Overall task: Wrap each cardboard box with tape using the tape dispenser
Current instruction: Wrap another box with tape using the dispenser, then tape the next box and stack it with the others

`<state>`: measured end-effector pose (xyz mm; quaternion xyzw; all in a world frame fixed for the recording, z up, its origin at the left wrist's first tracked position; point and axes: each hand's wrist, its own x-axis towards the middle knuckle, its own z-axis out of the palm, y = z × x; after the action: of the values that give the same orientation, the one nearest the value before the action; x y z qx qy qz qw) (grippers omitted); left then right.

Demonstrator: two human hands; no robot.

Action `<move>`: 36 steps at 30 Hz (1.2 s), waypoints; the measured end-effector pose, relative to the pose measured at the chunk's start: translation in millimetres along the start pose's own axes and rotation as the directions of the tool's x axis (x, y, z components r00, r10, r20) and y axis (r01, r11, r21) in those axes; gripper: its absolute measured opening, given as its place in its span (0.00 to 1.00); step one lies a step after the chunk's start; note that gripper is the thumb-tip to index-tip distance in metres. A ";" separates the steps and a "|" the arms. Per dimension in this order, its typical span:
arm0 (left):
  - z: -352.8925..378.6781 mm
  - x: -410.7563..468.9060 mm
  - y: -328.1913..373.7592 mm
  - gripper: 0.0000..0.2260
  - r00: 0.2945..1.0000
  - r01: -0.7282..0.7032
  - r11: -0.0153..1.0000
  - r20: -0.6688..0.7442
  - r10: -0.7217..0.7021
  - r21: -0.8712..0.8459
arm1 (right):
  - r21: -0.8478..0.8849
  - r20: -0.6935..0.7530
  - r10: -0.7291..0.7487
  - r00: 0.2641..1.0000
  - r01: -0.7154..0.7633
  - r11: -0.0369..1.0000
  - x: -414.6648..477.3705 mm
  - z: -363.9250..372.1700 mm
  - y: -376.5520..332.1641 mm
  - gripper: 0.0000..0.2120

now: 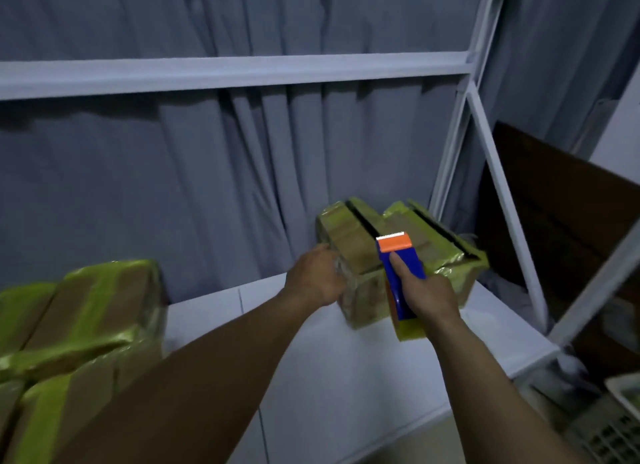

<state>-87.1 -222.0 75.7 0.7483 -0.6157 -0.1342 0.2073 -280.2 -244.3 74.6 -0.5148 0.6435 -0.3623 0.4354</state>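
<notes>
A cardboard box [349,241] banded with yellow-green tape is sitting at the far right of the white surface [346,377], touching a second taped box [446,255]. The tape dispenser [401,266], blue with an orange head, is standing upright against the box's near side. The right hand [429,293] is reaching forward, its fingers wrapping the dispenser's handle and the thumb lying along it. The left hand [315,280], arm outstretched, is meeting the box's left corner; its fingers are blurred, so I cannot tell their grip. Taped boxes [79,318] are piling up at left.
</notes>
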 end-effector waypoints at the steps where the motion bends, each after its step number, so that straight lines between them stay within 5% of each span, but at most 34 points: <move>1: 10.0 17.5 0.3 0.17 1.000 0.021 1.000 0.005 -0.021 -0.022 | 0.010 -0.023 0.004 1.000 -0.004 1.000 11.5 -0.8 2.4 0.25; 7: 63.2 86.4 17.2 0.27 0.999 0.046 0.998 0.028 -0.044 -0.039 | 0.040 -0.092 0.071 0.993 -0.068 0.997 59.6 -4.0 26.4 0.28; 11: 89.9 103.1 3.0 0.17 0.991 0.131 0.991 0.022 -0.131 0.003 | 0.032 -0.092 0.090 0.992 -0.087 0.996 66.2 -6.5 29.5 0.28; 15: 86.1 97.6 -11.5 0.15 0.998 0.057 0.997 -0.008 -0.056 0.054 | 0.038 -0.107 0.069 0.992 -0.065 0.997 65.4 -1.7 23.6 0.32; 26: 16.1 -9.7 -57.3 0.10 0.995 -0.053 0.969 -0.070 0.072 0.243 | 0.044 -0.133 -0.077 0.988 0.083 0.996 -4.7 4.4 -21.3 0.28; 31: -6.8 -78.2 -47.8 0.16 0.983 -0.177 0.857 0.039 0.181 0.484 | 0.041 -0.078 -0.105 0.991 0.109 0.993 -45.2 13.0 -23.0 0.28; 36: -12.2 -110.4 -51.3 0.20 0.947 -0.321 0.855 0.161 0.279 0.407 | 0.046 -0.064 -0.099 0.993 0.102 0.994 -72.2 17.3 -17.2 0.29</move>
<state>-59.8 -104.4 56.0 0.6627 -0.7484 0.0024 0.0269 -251.6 -177.6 97.7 -0.5244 0.6205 -0.4153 0.4093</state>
